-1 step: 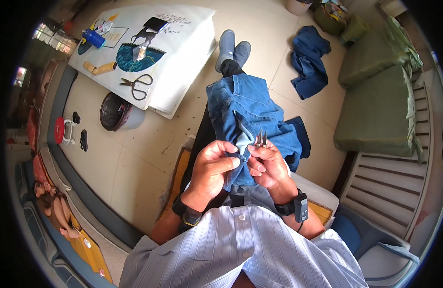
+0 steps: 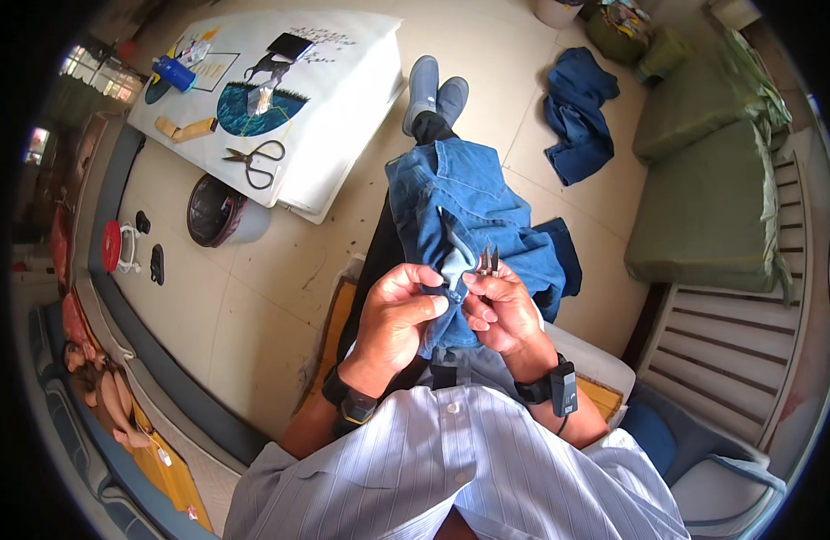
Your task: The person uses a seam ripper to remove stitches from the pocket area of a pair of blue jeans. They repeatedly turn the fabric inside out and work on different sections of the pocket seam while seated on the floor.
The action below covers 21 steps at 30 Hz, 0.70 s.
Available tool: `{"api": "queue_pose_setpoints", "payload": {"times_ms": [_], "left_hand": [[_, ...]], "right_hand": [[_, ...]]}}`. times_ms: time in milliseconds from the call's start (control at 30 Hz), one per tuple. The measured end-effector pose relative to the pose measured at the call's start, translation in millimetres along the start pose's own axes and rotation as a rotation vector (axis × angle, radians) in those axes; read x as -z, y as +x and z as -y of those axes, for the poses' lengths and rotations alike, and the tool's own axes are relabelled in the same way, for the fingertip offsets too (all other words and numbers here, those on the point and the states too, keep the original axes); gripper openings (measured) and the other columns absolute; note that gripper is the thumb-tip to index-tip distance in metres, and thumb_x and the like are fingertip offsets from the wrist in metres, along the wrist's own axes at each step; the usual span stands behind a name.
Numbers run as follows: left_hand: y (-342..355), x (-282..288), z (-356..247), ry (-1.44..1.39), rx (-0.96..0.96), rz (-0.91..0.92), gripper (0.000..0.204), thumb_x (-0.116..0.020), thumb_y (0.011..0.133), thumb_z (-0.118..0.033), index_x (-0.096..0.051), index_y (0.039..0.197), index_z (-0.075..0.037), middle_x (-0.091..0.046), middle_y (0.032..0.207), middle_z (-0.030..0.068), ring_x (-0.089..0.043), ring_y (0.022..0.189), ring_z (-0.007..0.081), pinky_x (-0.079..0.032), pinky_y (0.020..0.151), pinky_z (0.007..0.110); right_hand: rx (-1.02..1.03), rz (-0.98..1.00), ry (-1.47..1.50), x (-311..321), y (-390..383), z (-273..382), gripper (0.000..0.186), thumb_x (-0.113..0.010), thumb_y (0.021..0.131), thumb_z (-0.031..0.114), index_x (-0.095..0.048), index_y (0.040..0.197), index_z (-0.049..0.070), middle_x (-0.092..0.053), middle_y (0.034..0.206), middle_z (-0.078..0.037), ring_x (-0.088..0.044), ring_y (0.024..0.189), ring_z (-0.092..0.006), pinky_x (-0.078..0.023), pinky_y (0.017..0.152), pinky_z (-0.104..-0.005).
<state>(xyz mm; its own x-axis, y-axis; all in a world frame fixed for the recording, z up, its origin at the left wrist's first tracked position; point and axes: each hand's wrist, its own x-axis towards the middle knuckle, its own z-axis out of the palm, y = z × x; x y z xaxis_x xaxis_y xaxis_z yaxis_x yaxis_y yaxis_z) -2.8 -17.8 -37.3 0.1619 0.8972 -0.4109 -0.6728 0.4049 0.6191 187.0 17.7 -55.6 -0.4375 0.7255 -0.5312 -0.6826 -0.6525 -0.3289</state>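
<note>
Blue denim jeans [image 2: 469,193] lie across my lap and legs, with a lighter inner side turned up at the opening. My left hand [image 2: 392,315] is closed, pinching the folded denim edge near the waistband between thumb and fingers. In my right hand [image 2: 503,310] is a small pair of thread snips [image 2: 490,261], their two pointed blades sticking up away from me and slightly apart. The thumb and fingertips of that hand are right beside the same edge, close to my left fingertips. Whether they also grip the cloth or a thread is too small to tell.
A covered table [image 2: 352,117] at the far left bears large scissors [image 2: 255,164], a blue bottle [image 2: 174,74] and a black flat case [image 2: 291,45]. Beside it stands a bin [image 2: 244,220]. More jeans [image 2: 579,117] lie on the floor. Green cushions [image 2: 703,211] rest on a slatted bench [image 2: 721,346].
</note>
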Motion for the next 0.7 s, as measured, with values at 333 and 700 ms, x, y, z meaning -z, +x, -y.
{"api": "queue_pose_setpoints", "payload": {"times_ms": [333,700], "left_hand": [[7,4,6,-0.286,0.024,-0.011,0.027,-0.068,0.089,0.005,-0.065,0.115,-0.004,-0.073,0.111,0.0125,-0.072,0.102,0.0242,-0.059,0.096,0.040],[13,8,9,-0.350,0.019,0.005,0.026,-0.065,0.092,0.003,-0.065,0.117,-0.005,-0.074,0.117,0.0155,-0.073,0.106,0.0265,-0.060,0.099,0.043]], "right_hand": [[0.220,-0.082,-0.616,-11,-24,22,0.028,-0.062,0.109,0.032,-0.065,0.102,0.005,-0.060,0.075,0.000,-0.042,0.053,-0.0055,-0.034,0.049,-0.0242],[0.406,0.138,-1.079,-22,-65,31,0.035,-0.070,0.104,0.020,-0.067,0.129,-0.004,-0.064,0.100,-0.007,-0.061,0.084,-0.0162,-0.051,0.077,-0.0308]]}}
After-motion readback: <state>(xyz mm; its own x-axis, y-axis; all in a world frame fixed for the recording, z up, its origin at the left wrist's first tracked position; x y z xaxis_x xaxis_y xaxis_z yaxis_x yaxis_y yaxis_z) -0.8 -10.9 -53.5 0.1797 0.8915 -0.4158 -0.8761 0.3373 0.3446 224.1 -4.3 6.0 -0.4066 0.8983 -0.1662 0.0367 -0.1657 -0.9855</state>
